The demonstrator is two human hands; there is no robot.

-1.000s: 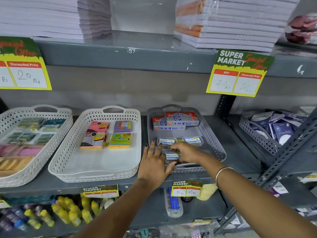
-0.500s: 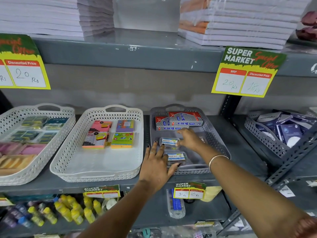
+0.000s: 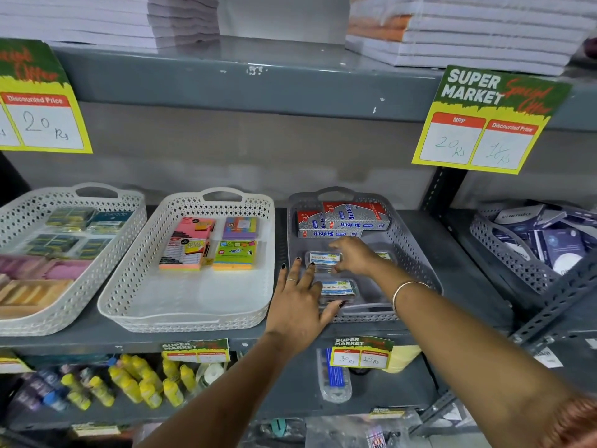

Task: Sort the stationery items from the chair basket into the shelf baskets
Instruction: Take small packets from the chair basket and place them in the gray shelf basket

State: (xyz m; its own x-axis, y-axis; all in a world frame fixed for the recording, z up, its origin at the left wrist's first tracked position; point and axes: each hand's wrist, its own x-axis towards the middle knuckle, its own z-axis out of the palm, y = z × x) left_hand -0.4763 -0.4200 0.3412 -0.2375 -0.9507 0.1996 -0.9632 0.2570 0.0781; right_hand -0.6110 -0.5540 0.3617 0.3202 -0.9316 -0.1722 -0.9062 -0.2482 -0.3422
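A grey shelf basket (image 3: 416,250) stands right of centre on the middle shelf. Red-and-grey boxes (image 3: 344,219) lie along its back. In front of them sit small clear boxes with blue-and-white labels: one in the middle (image 3: 321,258), one near the front (image 3: 337,287), and a third (image 3: 384,255) mostly hidden behind my wrist. My right hand (image 3: 355,257) reaches into the basket, thumb and fingers pinching the right end of the middle clear box. My left hand (image 3: 300,299) lies flat on the basket's front left rim, fingers spread, thumb against the front box. The chair basket is out of view.
A white basket (image 3: 187,315) with sticky-note pads stands to the left, and another white basket (image 3: 106,273) beyond it. A grey basket (image 3: 504,253) of dark packets sits at right behind a metal upright (image 3: 442,192). Yellow bottles (image 3: 135,383) fill the lower shelf. Paper stacks (image 3: 468,33) lie above.
My right hand let go of the front clear box, moved deeper into the grey basket, and now pinches the middle clear box. My left hand has stayed on the rim.
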